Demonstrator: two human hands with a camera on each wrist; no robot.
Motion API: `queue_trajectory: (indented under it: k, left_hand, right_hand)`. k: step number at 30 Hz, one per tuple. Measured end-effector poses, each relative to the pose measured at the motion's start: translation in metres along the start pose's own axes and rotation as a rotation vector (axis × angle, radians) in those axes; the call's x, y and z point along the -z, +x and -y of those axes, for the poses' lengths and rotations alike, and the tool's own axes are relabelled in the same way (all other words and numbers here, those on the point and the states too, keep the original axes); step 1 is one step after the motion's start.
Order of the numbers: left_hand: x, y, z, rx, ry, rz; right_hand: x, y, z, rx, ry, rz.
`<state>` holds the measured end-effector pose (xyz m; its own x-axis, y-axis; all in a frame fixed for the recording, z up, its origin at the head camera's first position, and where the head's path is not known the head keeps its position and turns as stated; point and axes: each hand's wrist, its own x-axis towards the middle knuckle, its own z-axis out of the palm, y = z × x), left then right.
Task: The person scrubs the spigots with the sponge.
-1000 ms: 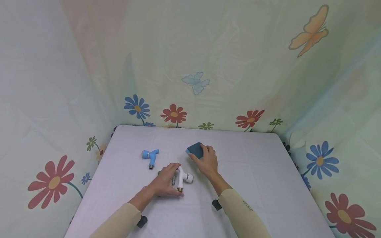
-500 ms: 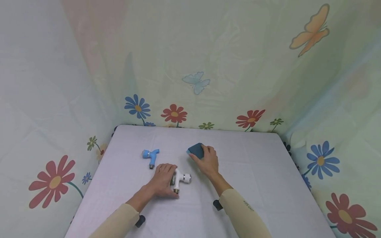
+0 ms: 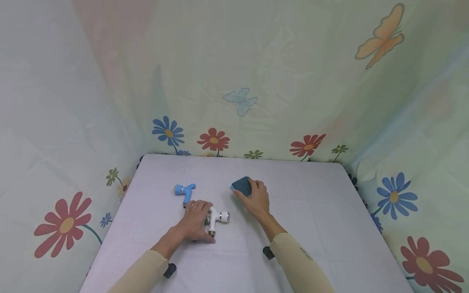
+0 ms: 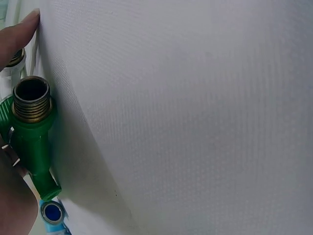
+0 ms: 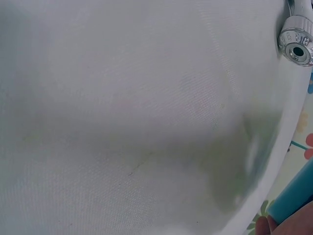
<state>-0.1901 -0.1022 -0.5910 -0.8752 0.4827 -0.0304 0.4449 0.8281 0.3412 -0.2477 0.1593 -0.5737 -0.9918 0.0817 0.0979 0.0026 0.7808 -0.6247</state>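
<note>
My left hand grips a white tap low over the table, thumb by its brass threaded end and fingertips near the other end. Between that tap and my palm sits a green tap, mostly hidden in the head view but plain in the left wrist view. A blue tap lies just beyond my left fingers, which overlap its threaded end. To the right, my right hand holds a dark teal block with a lighter blue edge, between thumb and fingers.
All of this is on a table covered with a white cloth. Behind it and at both sides hangs a curtain printed with flowers and butterflies. Dark camera mounts stick out at the wrists.
My left hand has slid left, taking the white and green taps along, and its fingers now reach the blue tap's threaded end. The right hand and teal block have stayed nearly still.
</note>
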Motion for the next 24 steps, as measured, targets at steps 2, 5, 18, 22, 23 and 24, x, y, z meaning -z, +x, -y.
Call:
queue_trajectory:
  k: [2,5,18,22,23,24]
  left_hand:
    - [0.001,0.0,0.0,0.01,0.013,0.003]
    - [0.0,-0.001,0.002,0.02,0.029,0.001]
    - [0.003,-0.001,0.006,0.025,-0.032,0.016]
    - [0.006,0.003,0.011,0.041,-0.087,-0.042]
    - [0.007,0.004,0.013,0.047,-0.102,-0.083]
    - [0.008,0.005,0.015,0.058,-0.119,-0.133]
  right_hand:
    - [-0.001,0.0,0.0,-0.001,-0.001,0.006]
    - [-0.001,-0.001,0.002,-0.001,0.002,0.013]
    - [-0.001,-0.001,0.002,0.007,-0.002,0.004]
    - [-0.001,-0.001,0.001,0.007,-0.009,0.003]
    - [-0.001,-0.001,0.001,0.008,-0.011,0.004]
    - [-0.001,-0.001,0.001,0.009,-0.011,0.004]
